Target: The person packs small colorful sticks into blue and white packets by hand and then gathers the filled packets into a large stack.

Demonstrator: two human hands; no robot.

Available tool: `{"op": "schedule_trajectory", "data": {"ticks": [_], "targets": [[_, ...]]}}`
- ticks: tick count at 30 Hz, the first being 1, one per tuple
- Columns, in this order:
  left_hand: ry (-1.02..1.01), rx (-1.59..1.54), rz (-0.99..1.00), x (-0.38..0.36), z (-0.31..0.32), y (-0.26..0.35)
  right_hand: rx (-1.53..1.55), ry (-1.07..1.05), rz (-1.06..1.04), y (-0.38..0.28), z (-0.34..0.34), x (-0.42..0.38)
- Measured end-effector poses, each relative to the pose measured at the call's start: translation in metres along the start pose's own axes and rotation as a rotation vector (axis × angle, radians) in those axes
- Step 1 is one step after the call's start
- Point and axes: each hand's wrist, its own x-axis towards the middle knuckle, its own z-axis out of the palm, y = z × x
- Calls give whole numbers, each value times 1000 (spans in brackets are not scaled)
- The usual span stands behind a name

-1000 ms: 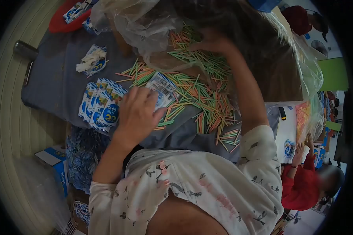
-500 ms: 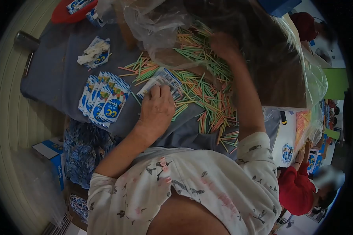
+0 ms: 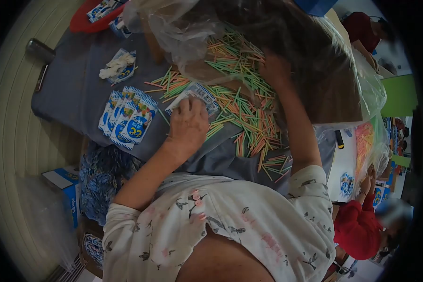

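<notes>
My left hand (image 3: 189, 123) lies on a white and blue packet (image 3: 201, 93), its bent fingers pressed together over the lower edge. The packet lies flat with its back side up, beside a loose pile of thin green, orange, pink and yellow sticks (image 3: 249, 113). At the far right of that pile is my right hand (image 3: 273, 70), reaching under or beside clear plastic sheeting (image 3: 183, 33). Its fingers are bunched among the sticks, and their tips are partly hidden. Left of my left hand, several filled-looking packets (image 3: 135, 123) lie overlapped in a fanned stack.
A white crumpled thing (image 3: 117, 66) rests on another packet. Further off are a red basin (image 3: 87, 19) holding packets and a metal cylinder (image 3: 40, 49). A brown carton (image 3: 324, 89) lined with plastic stands at right. A person in a red top (image 3: 357, 230) works nearby.
The view has shifted slightly. My right hand has moved a little nearer within the stick pile. My left hand stays on the packet.
</notes>
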Motion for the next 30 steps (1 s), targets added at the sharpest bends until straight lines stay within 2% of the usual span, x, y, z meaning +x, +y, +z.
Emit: {"op": "schedule_trajectory", "data": {"ticks": [2,5,6,8,9,11,14,16,17,21,23,24,26,28,30], "targets": [[-5,51,23,-4,2,1,-54,-106,39,5,6,4],[37,101,83,-6,3,-5,-85,21,-66,15,14,0],[79,-10,71,-6,3,-10,-86,21,-67,17,10,0],[115,-132,63,-11,2,-17,209,216,-56,21,0,-4],[114,-203,26,-14,0,-22,206,210,-43,20,-8,-5],[98,-293,5,-16,-1,-22,623,283,143,16,-20,-8],[129,-218,65,-8,-2,-12,757,183,163,38,13,3],[137,-137,-72,2,-5,-7,750,250,108,22,16,-2],[149,-137,-75,4,-2,-8,756,306,42,14,15,-1],[118,-178,6,-4,0,-21,775,367,33,1,1,5],[97,-224,44,-5,-5,-21,925,325,78,9,3,7],[94,-291,21,-5,-10,-20,921,321,89,16,10,9],[88,-365,2,-4,-18,-21,342,57,90,30,26,11],[75,-565,-128,-5,-23,-27,315,125,101,26,29,5],[79,-566,-125,-8,-18,-33,296,188,80,20,25,6]]}}
